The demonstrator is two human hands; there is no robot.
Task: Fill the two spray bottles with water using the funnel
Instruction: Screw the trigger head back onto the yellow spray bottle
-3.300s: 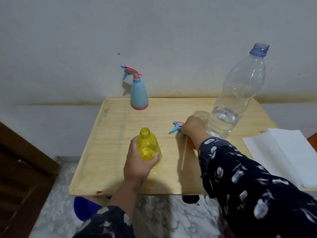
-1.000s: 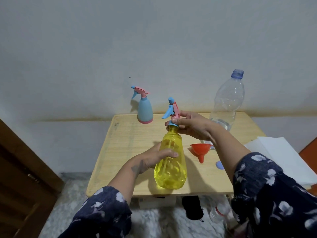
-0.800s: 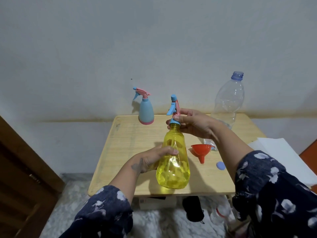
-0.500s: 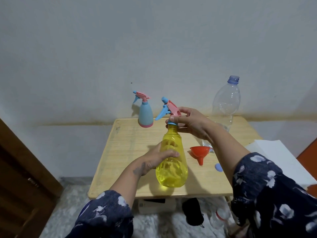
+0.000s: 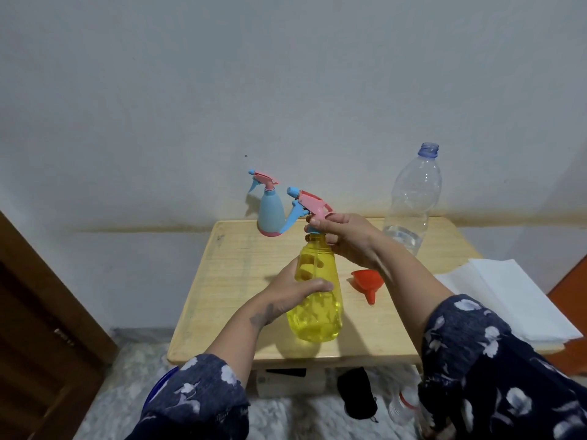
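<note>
A yellow spray bottle (image 5: 317,309) is held upright over the wooden table (image 5: 235,281), with water in it. My left hand (image 5: 292,290) grips its body from the left. My right hand (image 5: 343,236) is closed on the pink and blue spray head (image 5: 306,206) sitting at the bottle's neck, nozzle pointing left. A light blue spray bottle (image 5: 270,211) with its own pink head stands at the table's back edge. An orange funnel (image 5: 367,282) lies on its side to the right of the yellow bottle. A large clear water bottle (image 5: 413,198), uncapped and nearly empty, stands at the back right.
A stack of white paper (image 5: 508,296) lies at the table's right edge. A brown wooden door or cabinet (image 5: 41,328) fills the left. Under the table are a black object (image 5: 357,396), a small bottle (image 5: 403,408) and a blue rim (image 5: 158,385) on marble floor.
Earlier the open yellow bottle stood on the table and my right hand picked up the spray head. Now the head sits on the neck and has turned, nozzle swinging left.
</note>
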